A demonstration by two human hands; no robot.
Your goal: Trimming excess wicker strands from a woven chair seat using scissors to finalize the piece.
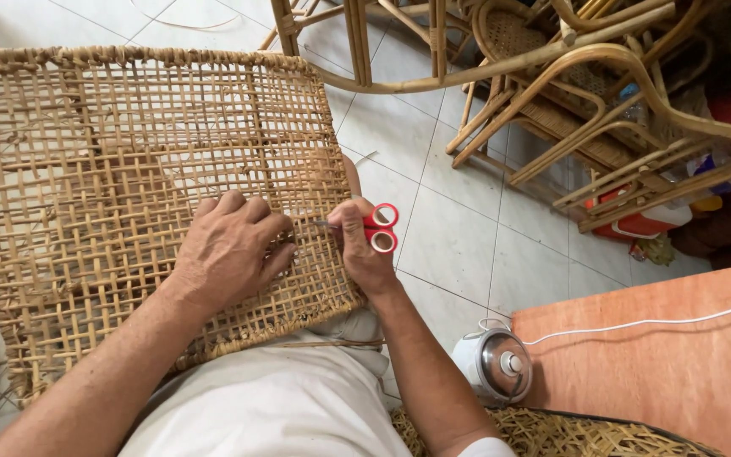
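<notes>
A woven cane panel (129, 186) is lying across the person's lap, its far edge reaching out over the white tiled floor (458, 237). The left hand (230, 250) is pressing flat on the weave, fingers spread and holding nothing. Just beside it, the right hand (365, 250) is closing its grip around red-handled scissors (380, 227) — the blades are pointing left into the mesh. Rattan chairs (568, 93) are standing beyond, and a small white appliance (497, 364) is sitting near an orange board (662, 364).
</notes>
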